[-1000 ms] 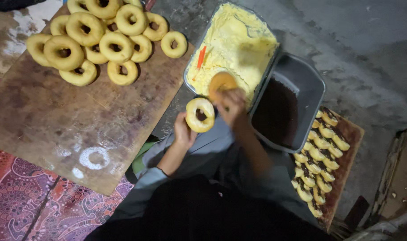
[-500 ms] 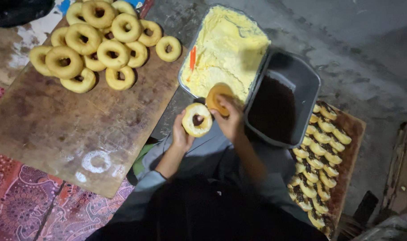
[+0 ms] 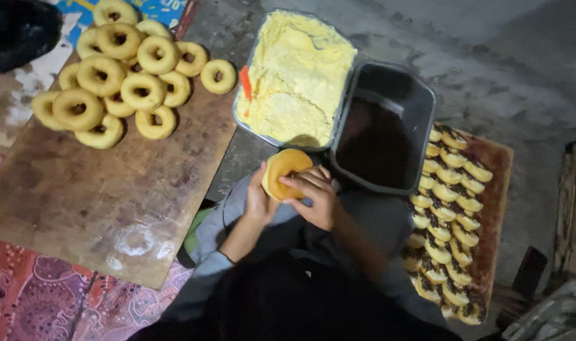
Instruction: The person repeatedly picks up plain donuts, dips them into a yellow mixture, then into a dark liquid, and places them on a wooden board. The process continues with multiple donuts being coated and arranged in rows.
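From the head camera, looking down, both hands meet on one doughnut (image 3: 285, 172), held just above the person's lap. The left hand (image 3: 257, 203) cups it from the left and below, fingers curled behind its rim, so it holds the doughnut from that side. The right hand (image 3: 314, 197) comes in from the right and lower edge, its fingertips (image 3: 290, 182) laid on the doughnut's near face; it is closed round that edge. The doughnut is tilted, its golden side turned up toward the camera, and it sits between the two hands, touching both.

Just beyond the hands lies a metal tray of pale yellow cream (image 3: 295, 79) with a small orange spatula (image 3: 245, 82) at its left rim. To the right of it, just past the right hand, is a dark tub of chocolate sauce (image 3: 381, 132). Well to the left of the left hand, a wooden board (image 3: 111, 189) carries a heap of plain ring doughnuts (image 3: 120, 79) at its far end. To the right of the right forearm, a second board (image 3: 493, 208) holds rows of filled doughnuts (image 3: 449, 208) set close together on edge, with dark filling showing.
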